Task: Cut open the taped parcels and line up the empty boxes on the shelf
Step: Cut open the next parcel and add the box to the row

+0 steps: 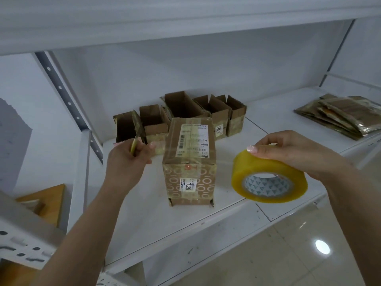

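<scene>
Left hand (132, 155): fingers curled round a slim yellowish tool (133, 146), likely a cutter; blade end not clear through blur. Hand hovers just left of the taped parcel (190, 159), near its top edge, apparently not touching it

Right hand (288, 151): grips a roll of yellow tape (268, 178) from above, fingers over the rim, thumb side hidden. A faint clear strip appears to run from the roll leftward across the parcel toward the left hand; too thin to be sure

Parcel: stands on end on the white shelf (278, 118), between the two hands, long axis vertical, label side tilted away to the far side, top seam taped shut. It lies directly right of the tool hand, which is the nearer hand

Far behind it: row of opened empty boxes (185, 108), flaps up, side by side. Far right: stack of flattened packets (346, 114)

Judgement: parcel uncut; next stroke needs the tool brought right onto the top seam, roll hand clear of the blade path
</scene>
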`<state>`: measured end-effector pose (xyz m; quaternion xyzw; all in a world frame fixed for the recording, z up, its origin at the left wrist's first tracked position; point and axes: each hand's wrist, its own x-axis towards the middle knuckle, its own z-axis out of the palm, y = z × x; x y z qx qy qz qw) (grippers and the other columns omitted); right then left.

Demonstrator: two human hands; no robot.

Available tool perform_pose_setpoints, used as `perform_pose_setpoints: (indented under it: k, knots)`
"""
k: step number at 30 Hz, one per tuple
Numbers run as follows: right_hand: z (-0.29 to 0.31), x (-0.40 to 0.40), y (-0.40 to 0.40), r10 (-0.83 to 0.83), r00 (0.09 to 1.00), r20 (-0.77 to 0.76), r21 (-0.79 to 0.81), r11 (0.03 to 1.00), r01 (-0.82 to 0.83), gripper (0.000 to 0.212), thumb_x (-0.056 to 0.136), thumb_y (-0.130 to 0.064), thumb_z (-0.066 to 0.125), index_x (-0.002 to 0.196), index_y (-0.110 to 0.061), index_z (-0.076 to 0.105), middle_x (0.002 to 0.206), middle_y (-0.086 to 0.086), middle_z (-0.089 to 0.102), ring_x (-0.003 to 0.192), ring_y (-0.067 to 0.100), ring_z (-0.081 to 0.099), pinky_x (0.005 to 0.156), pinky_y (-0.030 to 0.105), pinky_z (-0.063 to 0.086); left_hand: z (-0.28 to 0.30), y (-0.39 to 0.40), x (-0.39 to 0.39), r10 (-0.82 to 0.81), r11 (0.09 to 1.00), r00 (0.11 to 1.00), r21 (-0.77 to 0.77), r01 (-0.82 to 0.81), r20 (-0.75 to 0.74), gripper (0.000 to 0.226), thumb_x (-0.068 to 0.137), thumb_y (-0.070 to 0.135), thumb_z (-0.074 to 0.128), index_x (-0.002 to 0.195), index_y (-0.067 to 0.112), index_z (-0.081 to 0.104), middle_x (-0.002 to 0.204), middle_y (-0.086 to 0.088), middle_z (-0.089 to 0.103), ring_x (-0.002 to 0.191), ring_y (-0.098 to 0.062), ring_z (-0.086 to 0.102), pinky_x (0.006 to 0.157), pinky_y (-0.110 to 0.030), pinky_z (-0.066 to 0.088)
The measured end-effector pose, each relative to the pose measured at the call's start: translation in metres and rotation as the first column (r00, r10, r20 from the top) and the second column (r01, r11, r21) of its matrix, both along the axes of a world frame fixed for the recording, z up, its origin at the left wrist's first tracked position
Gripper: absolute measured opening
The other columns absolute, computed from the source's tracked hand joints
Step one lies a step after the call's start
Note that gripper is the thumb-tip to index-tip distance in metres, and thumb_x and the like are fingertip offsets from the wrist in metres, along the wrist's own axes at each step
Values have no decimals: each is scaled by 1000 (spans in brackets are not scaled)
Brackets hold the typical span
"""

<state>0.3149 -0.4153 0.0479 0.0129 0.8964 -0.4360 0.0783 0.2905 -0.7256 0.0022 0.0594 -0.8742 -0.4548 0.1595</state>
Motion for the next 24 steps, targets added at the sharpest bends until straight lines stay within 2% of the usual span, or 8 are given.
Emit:
perform_pose_setpoints:
  k: [3, 5, 7, 11, 13, 18, 22, 24]
  knots:
    - [2, -5, -10, -35, 999, 17, 60, 998, 34, 63, 55, -74, 66, 96, -27, 67, 96, -4, 63, 84, 17, 63, 68, 30, 48, -4, -7, 1, 50, 999, 999, 2, -50, 13, 34, 95, 33, 58, 66, 15, 58, 71, 1, 65, 74, -15, 59, 83, -32, 41]
    - [4, -9, -16, -80, 997, 10, 187, 979, 77, 55, 66, -69, 67, 97, -24, 64, 92, -9, 56, 80, 10, 55, 66, 29, 44, -5, -15, -1, 72, 997, 997, 14, -73, 20, 35, 96, 36, 57, 69, 14, 60, 74, 3, 65, 80, -17, 59, 89, -35, 43]
    - [4, -14, -17, -72, 997, 23, 272, 960, 63, 60, 65, -71, 65, 100, -22, 62, 90, -9, 55, 79, 8, 53, 67, 29, 44, -6, -18, -2, 64, 998, 998, -1, -64, 24, 36, 96, 39, 56, 70, 14, 62, 73, 4, 65, 78, -14, 58, 90, -36, 42]
    - [0, -18, -15, -46, 996, 78, 222, 975, 28, 71, 52, -78, 57, 98, -24, 62, 96, -3, 62, 84, 15, 59, 68, 31, 48, -9, -19, -6, 80, 997, 997, -19, -80, 22, 36, 96, 39, 56, 67, 18, 61, 70, 5, 64, 70, -7, 56, 81, -33, 44]
    - [-5, -22, -15, -50, 995, 82, 222, 975, 30, 71, 52, -79, 57, 98, -26, 62, 97, -2, 62, 87, 17, 60, 73, 34, 50, -12, -20, -8, 86, 996, 996, -21, -86, 35, 37, 96, 40, 56, 67, 17, 61, 71, 4, 65, 70, -7, 56, 79, -32, 44]
    - [-18, -31, -16, -75, 991, 106, 233, 971, 48, 67, 57, -76, 59, 100, -25, 60, 96, -4, 59, 84, 16, 58, 67, 31, 48, -17, -21, -12, 89, 996, 995, -13, -89, 55, 38, 95, 40, 57, 69, 13, 62, 71, 4, 65, 71, -6, 56, 78, -31, 41]
    - [-34, -35, -17, -89, 987, 137, 254, 966, 52, 55, 73, -67, 64, 104, -22, 59, 94, -5, 57, 79, 12, 55, 57, 24, 43, -36, -22, -17, 66, 990, 991, 118, -80, 116, 35, 93, 36, 62, 65, 16, 59, 72, 0, 67, 77, -12, 62, 78, -33, 43]
    - [-46, -37, -19, -102, 981, 162, 263, 963, 56, 57, 73, -69, 63, 107, -23, 59, 98, -3, 57, 81, 13, 54, 61, 26, 43, -49, -18, -18, 42, 971, 986, 225, -78, 162, 35, 93, 34, 63, 64, 14, 59, 72, -2, 67, 76, -12, 62, 75, -32, 42]
